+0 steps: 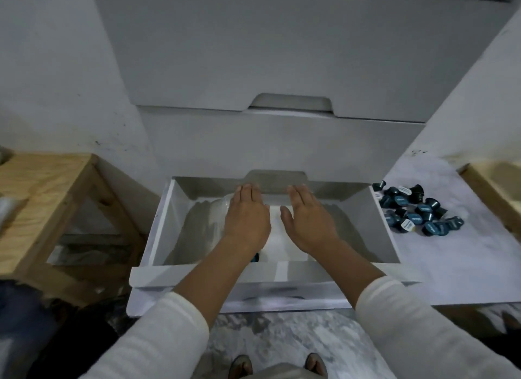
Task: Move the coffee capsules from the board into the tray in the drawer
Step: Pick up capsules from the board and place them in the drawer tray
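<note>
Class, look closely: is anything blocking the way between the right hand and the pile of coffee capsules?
Only the drawer's right wall. The right hand is open inside the drawer, and the capsules lie on the white board just beyond it, so the hand must lift over.

Capsules (417, 209) on the board (451, 265) right of the drawer (158, 232), wooden stool (42, 198) left.

White labels on coffee capsules (417, 212) carry print, too small and blurred to read; no other text.

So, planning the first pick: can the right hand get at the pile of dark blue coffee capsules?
Probably yes: the right hand is empty over the drawer, and the capsule pile lies uncovered on its right.
</note>
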The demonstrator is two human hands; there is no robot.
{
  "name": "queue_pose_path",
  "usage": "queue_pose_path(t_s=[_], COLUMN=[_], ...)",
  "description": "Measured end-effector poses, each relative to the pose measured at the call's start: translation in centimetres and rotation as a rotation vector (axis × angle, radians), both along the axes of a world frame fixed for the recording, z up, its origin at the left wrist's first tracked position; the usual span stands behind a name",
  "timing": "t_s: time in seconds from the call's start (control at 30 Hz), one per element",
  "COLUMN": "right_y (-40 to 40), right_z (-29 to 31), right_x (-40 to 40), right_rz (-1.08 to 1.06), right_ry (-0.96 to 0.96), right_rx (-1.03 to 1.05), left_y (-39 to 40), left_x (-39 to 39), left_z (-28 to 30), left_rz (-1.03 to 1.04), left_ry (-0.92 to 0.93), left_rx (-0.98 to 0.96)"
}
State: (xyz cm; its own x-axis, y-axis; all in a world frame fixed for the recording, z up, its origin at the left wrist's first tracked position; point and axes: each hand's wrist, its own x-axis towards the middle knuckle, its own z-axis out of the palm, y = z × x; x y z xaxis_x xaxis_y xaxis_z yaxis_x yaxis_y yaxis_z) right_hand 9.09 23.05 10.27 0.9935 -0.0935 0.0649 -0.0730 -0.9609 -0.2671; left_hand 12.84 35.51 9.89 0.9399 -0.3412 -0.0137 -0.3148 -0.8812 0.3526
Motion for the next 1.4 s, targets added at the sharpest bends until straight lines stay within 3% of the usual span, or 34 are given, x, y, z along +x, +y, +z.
queue_pose_path(t_s=[0.3, 0.6, 0.8, 0.97, 1.17, 1.4], right_y=[-4.6, -16.5, -27.5, -33.5, -36.1, -37.0], right_z=[1.7, 1.1, -0.8, -4.5, -8.2, -10.7], right_x=[-4.0, -8.1, -11.0, -11.4, -9.5, -6.2], right_rz=[-0.102, -0.141, -0.097, -0.051, -0.095, -0.234], right_ry=[-0.286, -0.358, -0.317, -0.172, -0.003, 0.106], right_rx=[0.034, 0.062, 0.056, 0.167, 0.375, 0.535], left_y=[-5.0, -17.0, -28.3, -34.8, -37.5, -38.6], left_x=[-4.4, -8.5, -12.2, -14.0, -12.5, -9.1], left_z=[2.6, 3.8, 2.8, -0.1, -5.6, -9.0], left_rz=[-0.027, -0.092, -0.053, 0.073, 0.347, 0.533], left_ry=[-0.127, -0.152, -0.073, 0.071, 0.265, 0.232], left_rx=[-0.140, -0.296, -0.403, -0.485, -0.525, -0.605])
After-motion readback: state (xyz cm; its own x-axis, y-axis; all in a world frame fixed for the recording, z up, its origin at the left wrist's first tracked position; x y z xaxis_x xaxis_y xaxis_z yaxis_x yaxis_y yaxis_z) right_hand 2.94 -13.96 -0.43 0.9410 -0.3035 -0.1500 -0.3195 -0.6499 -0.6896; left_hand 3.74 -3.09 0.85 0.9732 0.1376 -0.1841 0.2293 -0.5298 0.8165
